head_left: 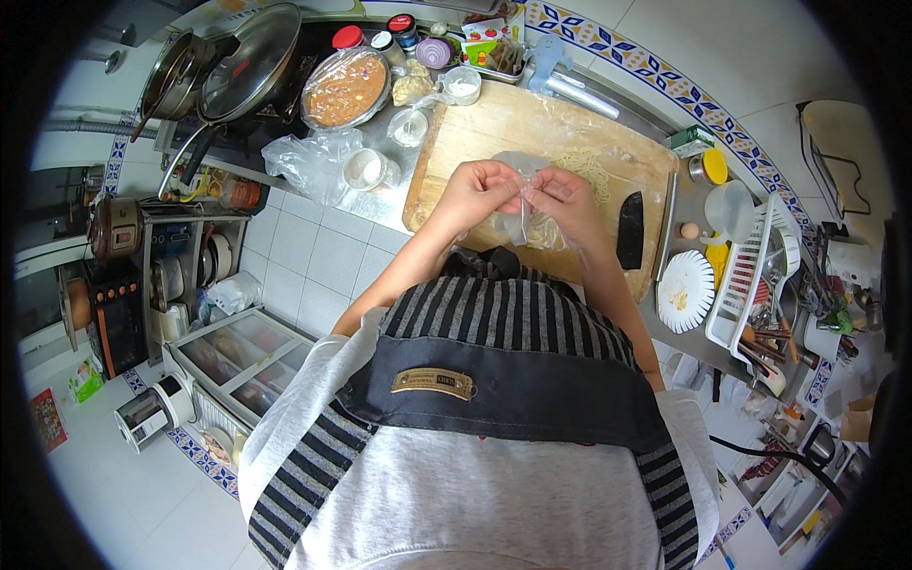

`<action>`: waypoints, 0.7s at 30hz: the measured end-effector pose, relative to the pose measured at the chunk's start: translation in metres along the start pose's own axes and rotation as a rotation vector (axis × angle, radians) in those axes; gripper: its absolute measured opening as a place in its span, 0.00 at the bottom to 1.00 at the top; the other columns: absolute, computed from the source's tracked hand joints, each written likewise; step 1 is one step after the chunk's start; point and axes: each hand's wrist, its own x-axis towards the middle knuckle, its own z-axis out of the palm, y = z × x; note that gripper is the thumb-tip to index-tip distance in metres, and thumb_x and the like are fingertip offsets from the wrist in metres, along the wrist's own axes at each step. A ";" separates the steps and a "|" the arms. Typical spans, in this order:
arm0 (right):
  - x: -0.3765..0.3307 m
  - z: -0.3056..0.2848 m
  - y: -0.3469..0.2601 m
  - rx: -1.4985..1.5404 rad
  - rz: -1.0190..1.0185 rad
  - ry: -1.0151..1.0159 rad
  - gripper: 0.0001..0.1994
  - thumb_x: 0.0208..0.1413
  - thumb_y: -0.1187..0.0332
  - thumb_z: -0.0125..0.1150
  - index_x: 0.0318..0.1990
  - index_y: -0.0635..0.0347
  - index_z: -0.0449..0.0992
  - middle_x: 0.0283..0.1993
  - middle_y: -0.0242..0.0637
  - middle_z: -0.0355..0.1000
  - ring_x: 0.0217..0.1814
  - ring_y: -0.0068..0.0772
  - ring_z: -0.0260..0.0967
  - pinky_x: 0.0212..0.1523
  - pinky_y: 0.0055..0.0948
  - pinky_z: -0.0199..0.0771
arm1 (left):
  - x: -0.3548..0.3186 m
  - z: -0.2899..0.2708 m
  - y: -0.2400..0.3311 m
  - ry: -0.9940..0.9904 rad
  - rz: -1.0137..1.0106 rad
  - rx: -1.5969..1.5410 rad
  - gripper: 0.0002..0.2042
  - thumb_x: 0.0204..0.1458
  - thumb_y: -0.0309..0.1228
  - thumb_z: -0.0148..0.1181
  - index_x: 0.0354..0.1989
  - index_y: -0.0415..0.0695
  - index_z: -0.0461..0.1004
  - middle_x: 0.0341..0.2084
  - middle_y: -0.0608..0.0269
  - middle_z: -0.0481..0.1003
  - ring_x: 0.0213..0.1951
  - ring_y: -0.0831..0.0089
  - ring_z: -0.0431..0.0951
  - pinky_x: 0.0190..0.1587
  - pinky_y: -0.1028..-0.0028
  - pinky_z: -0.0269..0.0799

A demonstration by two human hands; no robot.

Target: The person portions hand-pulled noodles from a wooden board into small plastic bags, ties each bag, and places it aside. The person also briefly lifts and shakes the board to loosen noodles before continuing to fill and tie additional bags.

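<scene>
Both hands meet over a floury wooden board (465,133). My left hand (478,195) pinches a thin, whitish, see-through sheet (513,226) between thumb and fingers. On its other side my right hand (566,201) pinches the same sheet, fingertips close to the left ones. Whether the sheet is plastic or dough, I cannot tell. Pale thin noodles (584,169) lie in a loose heap behind and beside my right hand. More pale strands show under the sheet. To the right of that hand rests a flat black blade-shaped piece (631,231).
Left of the board stand a tub of white powder (370,171), a crumpled plastic bag (309,163) and a film-covered bowl of orange-brown mixture (347,87). Lidded pans (252,71) sit farther left. On the right are a fluted white plate (686,291), an egg (690,230) and a dish rack (746,275).
</scene>
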 end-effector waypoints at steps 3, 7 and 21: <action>0.000 -0.001 -0.001 -0.026 0.002 0.017 0.03 0.52 0.77 0.60 0.33 0.65 0.73 0.31 0.30 0.72 0.31 0.17 0.70 0.32 0.16 0.70 | -0.001 0.001 0.003 -0.018 0.021 0.058 0.05 0.53 0.24 0.58 0.34 0.34 0.74 0.24 0.60 0.78 0.25 0.80 0.78 0.30 0.83 0.74; 0.000 -0.003 -0.003 -0.045 0.011 0.012 0.03 0.51 0.78 0.60 0.33 0.65 0.73 0.31 0.31 0.72 0.31 0.17 0.69 0.32 0.16 0.69 | -0.002 0.002 0.006 -0.031 0.067 0.135 0.05 0.52 0.24 0.59 0.34 0.35 0.75 0.26 0.62 0.78 0.26 0.81 0.76 0.32 0.83 0.73; -0.002 0.000 -0.009 -0.035 -0.029 0.008 0.03 0.51 0.78 0.61 0.32 0.64 0.72 0.30 0.29 0.71 0.30 0.16 0.68 0.32 0.15 0.68 | -0.003 0.004 0.006 -0.011 0.188 0.361 0.05 0.54 0.24 0.56 0.32 0.35 0.75 0.22 0.67 0.75 0.24 0.84 0.73 0.29 0.84 0.69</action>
